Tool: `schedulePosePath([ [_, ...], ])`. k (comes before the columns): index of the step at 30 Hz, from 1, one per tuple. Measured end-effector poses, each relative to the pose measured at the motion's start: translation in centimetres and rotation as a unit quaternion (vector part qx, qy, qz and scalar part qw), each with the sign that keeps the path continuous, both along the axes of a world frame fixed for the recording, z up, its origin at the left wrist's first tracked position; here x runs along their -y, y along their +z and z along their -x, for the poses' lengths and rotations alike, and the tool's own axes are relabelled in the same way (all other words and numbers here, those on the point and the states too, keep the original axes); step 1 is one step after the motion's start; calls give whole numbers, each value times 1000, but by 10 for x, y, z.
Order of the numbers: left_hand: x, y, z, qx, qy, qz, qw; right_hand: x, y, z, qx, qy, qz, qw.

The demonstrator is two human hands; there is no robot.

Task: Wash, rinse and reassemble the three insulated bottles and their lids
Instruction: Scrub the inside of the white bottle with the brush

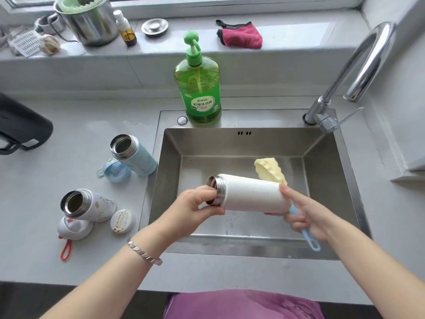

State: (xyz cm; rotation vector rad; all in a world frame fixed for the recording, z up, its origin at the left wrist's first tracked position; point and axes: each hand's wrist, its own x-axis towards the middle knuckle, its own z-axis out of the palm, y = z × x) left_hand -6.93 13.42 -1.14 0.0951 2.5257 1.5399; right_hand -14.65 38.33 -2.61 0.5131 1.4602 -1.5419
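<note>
Our purple garment point(243, 305) fills the bottom edge, and above it a bracelet point(143, 252) circles our left wrist. Our left hand point(195, 208) curls around the steel neck of the white bottle point(250, 195), thumb and fingers closed on it. We hold that bottle on its side over the sink point(172, 169), its open mouth pointing left. Our right hand point(305, 217) wraps its lower fingers around the blue handle of the brush point(271, 170), while its forefinger lies against the bottle's base. The brush's yellow sponge head shows behind the bottle.

On the counter point(69, 125) left of the sink stand the other two, both open: a blue bottle point(135, 155) with a blue lid point(115, 171) just beside it, and a patterned bottle point(89, 204) with a lid point(73, 226) and a round cap point(122, 221) against it. Green soap point(199, 88) stands on the sink's back rim.
</note>
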Motion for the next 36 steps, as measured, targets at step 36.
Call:
schedulePosePath([
  [36, -23, 9, -5, 130, 360, -189, 904, 28, 11, -37, -374, 116, -277, 877],
])
